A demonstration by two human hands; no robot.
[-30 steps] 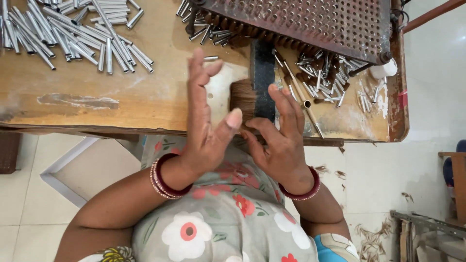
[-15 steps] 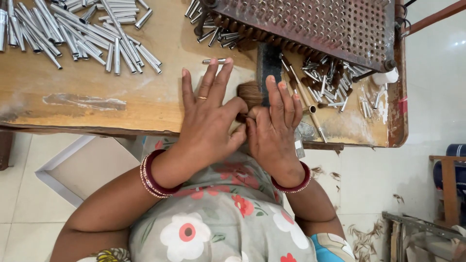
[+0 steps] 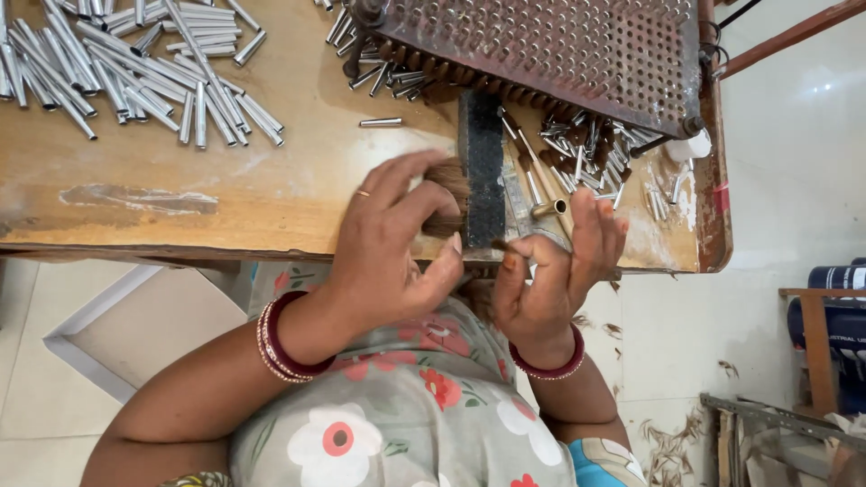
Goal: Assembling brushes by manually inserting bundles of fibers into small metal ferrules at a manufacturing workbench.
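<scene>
Nearby, loose metal tubes (image 3: 135,72) and a perforated tray (image 3: 559,50) flank the bristle tuft (image 3: 446,194).

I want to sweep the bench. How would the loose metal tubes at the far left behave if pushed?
The metal tubes look like thin, smooth cylinders lying flat on the wooden table, so they would probably roll and scatter. They seem small and hollow, likely light and stiff. Heaped across one another, a push may shift several together.
</scene>
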